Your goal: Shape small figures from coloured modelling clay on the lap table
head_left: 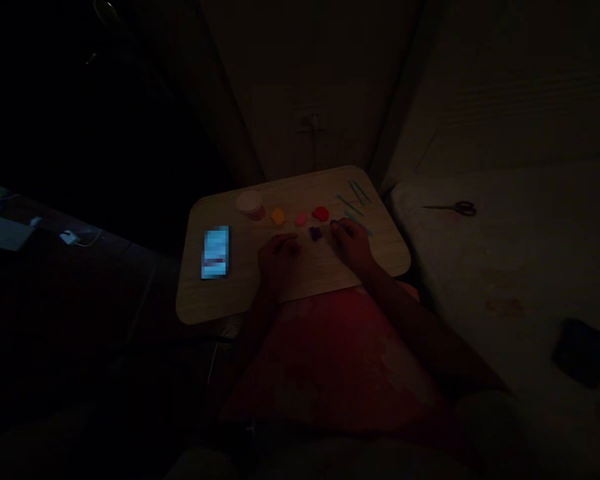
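Note:
In dim light, a small wooden table (pixel 240 287) bears several coloured lumps that look like modelling clay. A dark purple lump (pixel 315 233) lies between my hands. Behind it are a pink lump (pixel 301 219), a red lump (pixel 321 213) and an orange lump (pixel 278 216). My left hand (pixel 279 257) rests at the table's near side, its index finger and thumb apart, with nothing visible between them. The fingers of my right hand (pixel 353 241) are closed on a small dark purple piece (pixel 335 224), mostly hidden by the fingertips. Its exact shape is too dark to make out.
A pale tub (pixel 251 205) stands at the table's back left, and a lit phone (pixel 215 252) lies at the left. Several thin bluish sticks (pixel 360 193) lie at the back right. Scissors (pixel 453 209) rest on the pale surface to the right, beyond the table edge.

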The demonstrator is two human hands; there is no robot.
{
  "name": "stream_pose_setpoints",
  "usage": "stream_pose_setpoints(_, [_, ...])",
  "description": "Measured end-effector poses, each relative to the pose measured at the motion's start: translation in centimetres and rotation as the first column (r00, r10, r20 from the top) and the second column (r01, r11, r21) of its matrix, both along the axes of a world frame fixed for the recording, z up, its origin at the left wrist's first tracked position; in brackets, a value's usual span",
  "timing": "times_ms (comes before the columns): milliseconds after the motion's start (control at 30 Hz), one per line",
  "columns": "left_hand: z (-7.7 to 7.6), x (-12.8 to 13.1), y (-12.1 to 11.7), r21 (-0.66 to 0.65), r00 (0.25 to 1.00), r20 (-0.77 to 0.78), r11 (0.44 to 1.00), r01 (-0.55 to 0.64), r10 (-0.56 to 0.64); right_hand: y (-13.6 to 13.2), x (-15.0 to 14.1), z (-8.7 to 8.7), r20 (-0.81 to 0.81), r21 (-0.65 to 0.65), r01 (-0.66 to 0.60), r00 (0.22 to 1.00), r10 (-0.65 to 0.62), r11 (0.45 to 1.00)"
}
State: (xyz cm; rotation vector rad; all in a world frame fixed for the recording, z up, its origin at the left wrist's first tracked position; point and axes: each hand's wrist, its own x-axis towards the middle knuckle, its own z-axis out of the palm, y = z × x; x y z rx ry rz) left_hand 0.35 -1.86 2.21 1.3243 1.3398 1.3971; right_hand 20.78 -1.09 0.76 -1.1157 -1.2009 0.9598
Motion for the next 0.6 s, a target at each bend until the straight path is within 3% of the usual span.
stream_pose_setpoints(267, [0.1, -0.3, -0.1, 0.052, 0.993, -0.085, 0.996, -0.078, 0.083, -0.2, -0.2, 0.6, -0.028, -0.05, 0.009, 1.0, -0.011, 0.999])
stream_pose_setpoints(433, [0.1, -0.2, -0.1, 0.002, 0.997, -0.074, 1.0, -0.015, 0.015, -0.1, -0.2, 0.4, -0.04, -0.036, 0.0, 0.999, -0.001, 0.999])
stream_pose_setpoints(600, [0.1, -0.3, 0.0, 0.023, 0.995, -0.1, 1.0, 0.014, -0.011, 0.5, -0.1, -1.0, -0.081, -0.051, -0.006, 0.997, 0.002, 0.999])
